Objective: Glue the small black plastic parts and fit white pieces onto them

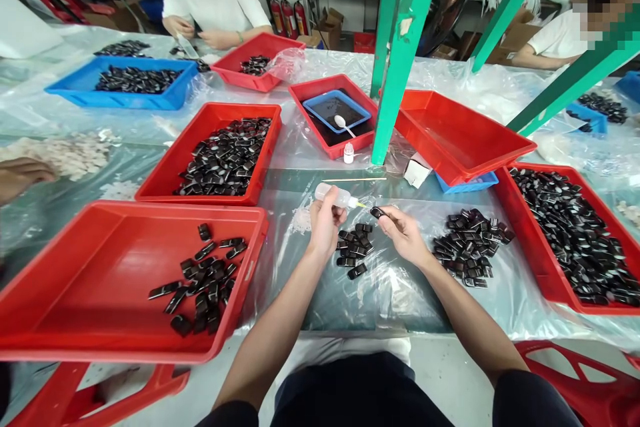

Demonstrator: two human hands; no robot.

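Observation:
My left hand is closed around a clear squeeze bottle, tipped sideways with its thin yellowish tip pointing right. That tip is close to a small black glossy piece, pinched in the fingers of my right hand; whether they touch I cannot tell. Between my forearms lies a small group of similar black pieces on the plastic-covered table. A larger heap of black pieces spreads to the right of my right hand.
Red trays of black pieces stand left and right; another red tray sits front left. A green post rises beyond my hands, near a small white bottle. People work across the table; another person's hand is at far left.

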